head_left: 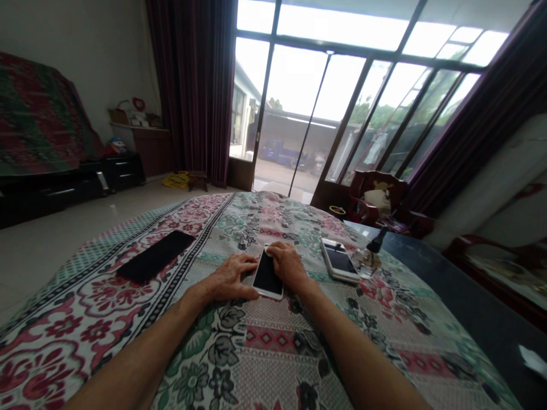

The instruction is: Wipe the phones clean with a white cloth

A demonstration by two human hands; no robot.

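A white-framed smartphone [269, 276] with a dark screen lies face up on the patterned tablecloth between my hands. My left hand [233, 277] rests at its left side, fingers and thumb apart, the tips at the phone's edge. Over the upper right of the screen, my right hand [288, 265] is closed with bent fingers; what is under them, if anything, is hidden. To the right lies a stack of white devices [339, 259], the top one with a dark screen. A long black flat panel [156, 256] lies on the left.
Beyond the stack stands a clear glass item [366, 262] with a black top [377, 241]. The floral tablecloth [273, 353] covers the table, with a dark surface [427, 273] on the right. Wooden chairs [378, 196], curtains [192, 85] and glass doors [299, 119] stand behind.
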